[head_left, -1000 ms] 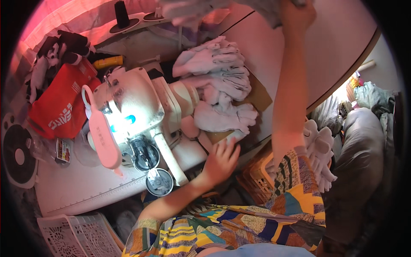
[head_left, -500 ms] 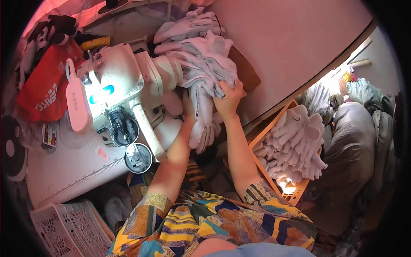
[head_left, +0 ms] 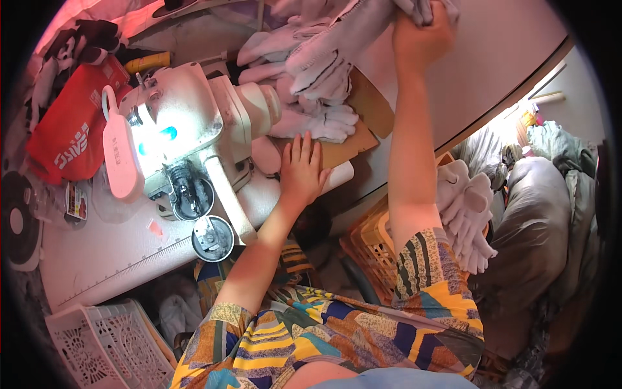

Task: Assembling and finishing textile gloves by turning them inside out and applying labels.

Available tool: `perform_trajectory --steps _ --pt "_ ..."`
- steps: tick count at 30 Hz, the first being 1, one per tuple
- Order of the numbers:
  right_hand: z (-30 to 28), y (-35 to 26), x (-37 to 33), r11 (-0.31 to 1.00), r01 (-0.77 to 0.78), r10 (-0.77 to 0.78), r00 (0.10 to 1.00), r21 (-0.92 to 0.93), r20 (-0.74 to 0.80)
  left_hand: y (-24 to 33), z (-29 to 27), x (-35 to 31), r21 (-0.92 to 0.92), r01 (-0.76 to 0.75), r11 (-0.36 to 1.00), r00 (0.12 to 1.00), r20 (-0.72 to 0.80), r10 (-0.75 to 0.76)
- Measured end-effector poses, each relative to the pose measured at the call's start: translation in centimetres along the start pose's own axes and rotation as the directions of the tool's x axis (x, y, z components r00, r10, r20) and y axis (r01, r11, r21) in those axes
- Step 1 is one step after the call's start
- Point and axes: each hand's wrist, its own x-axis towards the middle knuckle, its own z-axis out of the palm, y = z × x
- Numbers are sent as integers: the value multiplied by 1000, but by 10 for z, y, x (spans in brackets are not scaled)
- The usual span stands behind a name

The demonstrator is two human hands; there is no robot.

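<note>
Head view: since half a second ago, the right hand (head_left: 424, 39) is moving from the near table edge to the top, its fingers clenching around white gloves (head_left: 414, 8); the left hand (head_left: 301, 168) is lying palm down, fingers spreading loosely, grasping nothing visible, beside cardboard (head_left: 346, 146) now showing more. The top edge is cutting off part of the gloves. Their long axis is running diagonally over the glove pile (head_left: 321, 120), free ends pointing lower left.
</note>
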Motion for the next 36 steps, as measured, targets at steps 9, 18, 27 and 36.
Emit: perform_trajectory --steps 9,18,27,36 --pt "-36 42 -259 975 212 -220 956 60 196 9 -13 10 -858 130 497 891 -119 -438" --pt "-90 -8 -255 971 79 -226 608 225 761 14 -11 14 -793 255 553 731 -216 -647" --pt "6 17 -228 955 128 -295 537 269 790 17 -27 6 -491 121 862 939 -225 -260" --pt "-99 3 -182 824 -559 262 518 91 815 17 -56 -15 -446 16 895 965 -228 -131"
